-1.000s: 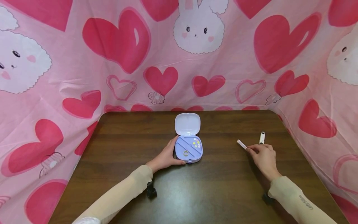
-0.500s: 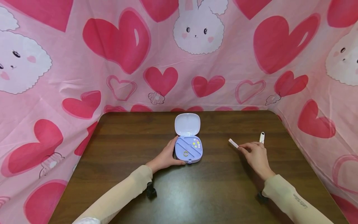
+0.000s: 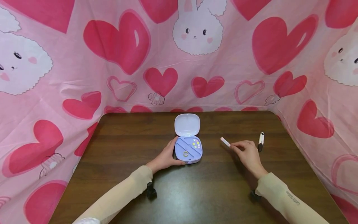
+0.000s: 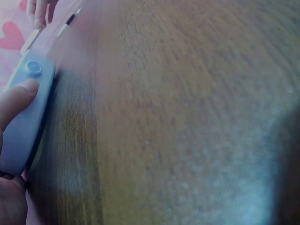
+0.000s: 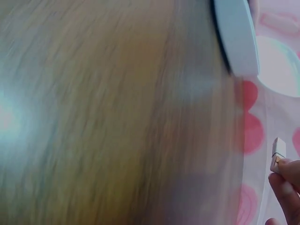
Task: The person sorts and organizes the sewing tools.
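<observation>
A lavender compartment case (image 3: 188, 150) stands on the table, its white-lined lid (image 3: 187, 124) raised. A gold ring (image 3: 185, 153) lies in its front left compartment; several small yellow, white and pink pieces (image 3: 196, 143) lie in the back right one. My left hand (image 3: 166, 157) grips the case by its left side, thumb at the front near the round button (image 4: 33, 68). To the right of the case, my right hand (image 3: 247, 154) pinches one end of a slim white stick (image 3: 225, 142) above the table. The stick's exact kind cannot be told.
Right of my right hand lies a slim white-and-black tool (image 3: 261, 142) with a hole at one end. The brown wooden table (image 3: 126, 137) has pink heart-printed cloth (image 3: 162, 37) hanging behind it and at both sides.
My right hand has moved left with the white stick, toward the case, and uncovered the black part of the white-and-black tool. My left hand and the case have stayed put.
</observation>
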`<state>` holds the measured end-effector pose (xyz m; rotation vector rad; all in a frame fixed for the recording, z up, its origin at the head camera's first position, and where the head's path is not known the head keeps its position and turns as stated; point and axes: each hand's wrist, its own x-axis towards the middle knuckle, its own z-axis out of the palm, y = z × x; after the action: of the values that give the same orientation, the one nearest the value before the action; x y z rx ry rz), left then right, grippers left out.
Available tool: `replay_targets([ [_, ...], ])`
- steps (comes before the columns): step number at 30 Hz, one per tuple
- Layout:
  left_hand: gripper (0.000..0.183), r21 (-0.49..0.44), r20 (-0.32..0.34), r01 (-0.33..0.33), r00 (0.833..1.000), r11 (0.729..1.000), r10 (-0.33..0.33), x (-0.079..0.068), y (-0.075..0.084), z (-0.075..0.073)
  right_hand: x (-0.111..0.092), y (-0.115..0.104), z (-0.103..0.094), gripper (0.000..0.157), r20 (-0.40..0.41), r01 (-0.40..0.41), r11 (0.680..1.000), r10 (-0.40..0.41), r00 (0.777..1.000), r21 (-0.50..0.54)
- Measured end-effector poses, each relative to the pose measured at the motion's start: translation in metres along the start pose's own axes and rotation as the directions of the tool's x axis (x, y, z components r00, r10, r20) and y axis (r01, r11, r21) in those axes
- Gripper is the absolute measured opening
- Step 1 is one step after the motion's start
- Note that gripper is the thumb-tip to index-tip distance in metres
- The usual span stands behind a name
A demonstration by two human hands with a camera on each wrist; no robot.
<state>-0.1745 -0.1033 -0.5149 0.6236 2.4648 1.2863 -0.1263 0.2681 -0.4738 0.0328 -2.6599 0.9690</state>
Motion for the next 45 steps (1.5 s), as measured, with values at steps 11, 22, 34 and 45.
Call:
replay_targets([
  [11, 0.126, -0.001, 0.002, 0.001, 1.0, 1.0, -0.001, 0.0, 0.002, -0.001, 0.002, -0.015, 0.015, 0.01, -0.052, 0.027, 0.997, -0.023, 0.998, 0.07],
  [22, 0.125, -0.006, 0.008, 0.005, 1.0, 1.0, -0.005, -0.002, 0.003, -0.003, 0.002, -0.03, 0.029, 0.015, -0.105, 0.121, 0.987, -0.11, 0.988, 0.105],
  [34, 0.125, -0.013, 0.004, 0.005, 1.0, 1.0, -0.005, -0.005, 0.002, -0.001, 0.0, -0.039, 0.047, 0.025, -0.169, 0.377, 0.923, -0.36, 0.917, 0.075],
  [45, 0.125, -0.012, 0.006, 0.001, 1.0, 1.0, -0.001, -0.004, 0.002, 0.0, -0.003, -0.053, 0.056, 0.019, -0.114, 0.369, 0.925, -0.358, 0.927, 0.095],
])
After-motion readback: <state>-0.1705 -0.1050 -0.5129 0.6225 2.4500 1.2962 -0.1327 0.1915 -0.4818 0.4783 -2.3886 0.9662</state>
